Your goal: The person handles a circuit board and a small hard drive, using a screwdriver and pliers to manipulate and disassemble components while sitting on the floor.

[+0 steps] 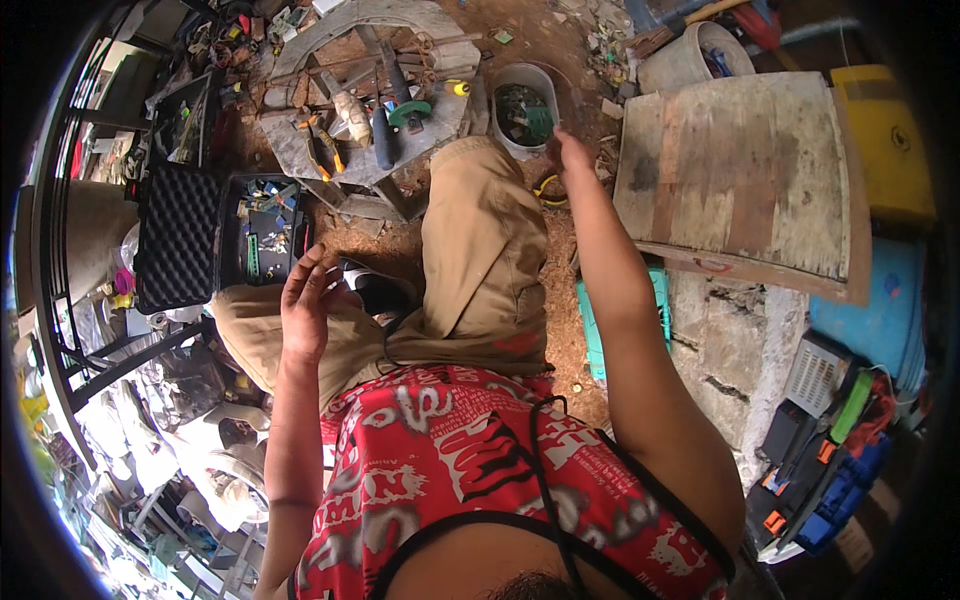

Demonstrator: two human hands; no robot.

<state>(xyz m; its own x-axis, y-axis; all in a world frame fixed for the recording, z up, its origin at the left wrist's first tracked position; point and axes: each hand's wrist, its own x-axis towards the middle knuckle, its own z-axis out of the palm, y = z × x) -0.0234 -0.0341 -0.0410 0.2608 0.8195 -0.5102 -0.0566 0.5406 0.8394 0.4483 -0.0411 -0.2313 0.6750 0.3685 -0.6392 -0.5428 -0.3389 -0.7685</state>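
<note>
My left hand [312, 288] hovers over my left knee, beside an open black case [232, 235]. Its fingers are loosely bent and apart, and I see nothing in them. Small parts and circuit boards [265, 215] lie in the case, and its lid is lined with bumpy foam [180, 235]. My right hand [572, 157] is at the right rim of an oval grey tub [540, 78]. Those fingers look drawn together; whether they hold anything is too small to tell. A green board [540, 124] and dark scraps lie in the tub, close to the fingertips.
A worn low table [440, 65] ahead bears pliers [318, 150], an angle grinder [398, 85] with a green disc and a dark-handled tool [382, 140]. On the right stand a wooden board [740, 170], a bucket [690, 55] and a teal case [592, 335]. Metal shelving [65, 250] lines the left.
</note>
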